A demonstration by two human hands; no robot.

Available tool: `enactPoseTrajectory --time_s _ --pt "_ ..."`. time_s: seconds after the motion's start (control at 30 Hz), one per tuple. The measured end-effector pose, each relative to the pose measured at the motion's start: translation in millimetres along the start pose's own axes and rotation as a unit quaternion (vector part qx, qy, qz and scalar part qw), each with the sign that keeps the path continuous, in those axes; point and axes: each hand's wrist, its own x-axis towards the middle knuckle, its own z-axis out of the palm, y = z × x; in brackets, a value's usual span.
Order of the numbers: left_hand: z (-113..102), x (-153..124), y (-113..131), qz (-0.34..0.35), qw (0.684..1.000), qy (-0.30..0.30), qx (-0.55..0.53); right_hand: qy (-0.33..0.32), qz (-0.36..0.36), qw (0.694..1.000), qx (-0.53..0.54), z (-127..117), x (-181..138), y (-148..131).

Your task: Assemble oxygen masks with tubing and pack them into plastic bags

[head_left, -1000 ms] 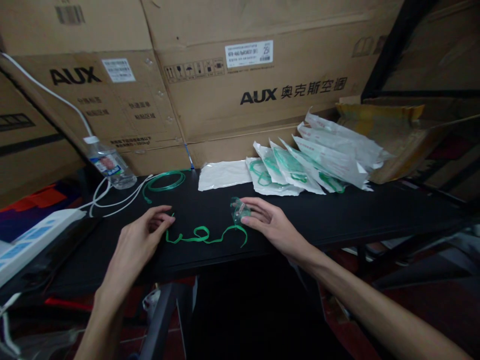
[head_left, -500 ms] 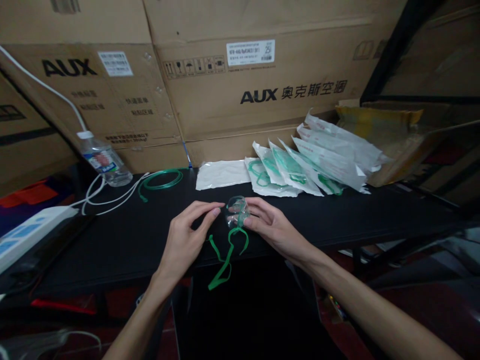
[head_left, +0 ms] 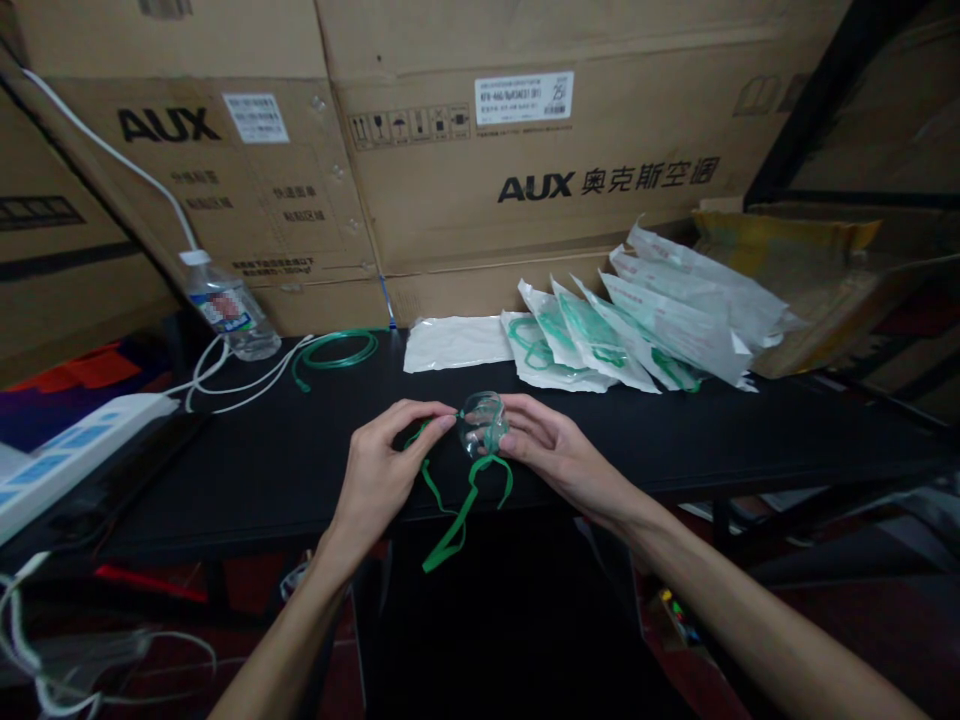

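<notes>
A small clear mask (head_left: 481,421) with a green elastic strap (head_left: 450,515) is held between both hands over the front of a black table (head_left: 247,470). My left hand (head_left: 386,465) pinches the strap right at the mask's left side. My right hand (head_left: 551,452) grips the mask from the right with closed fingers. The strap's loop hangs down past the table's front edge.
Sealed white packets (head_left: 637,335) with green tubing fan out at the back right, beside a flat empty pouch (head_left: 454,343). A green tubing coil (head_left: 334,350), white cables (head_left: 225,375), a water bottle (head_left: 225,308) and a power strip (head_left: 67,450) lie left. Cardboard boxes (head_left: 540,150) wall the back.
My left hand has come from the strap's far end on the table to the mask. The strap, which lay stretched on the table, now hangs off the front edge.
</notes>
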Motion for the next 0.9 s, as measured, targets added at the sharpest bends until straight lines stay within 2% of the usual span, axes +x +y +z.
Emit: enactPoseTrajectory --time_s 0.4,0.63,0.9 --pt "0.2 -1.4 2.8 -0.001 1.0 -0.015 -0.008 -0.024 0.003 0.999 0.022 -3.4 0.7 1.9" --pt "0.2 -1.2 2.4 -0.016 0.997 -0.053 -0.048 -0.04 0.019 0.998 0.039 -4.8 0.1 0.7" --pt "-1.1 -4.3 4.4 -0.04 0.996 -0.049 -0.057 -0.041 0.018 0.999 0.03 -3.7 0.0 0.1"
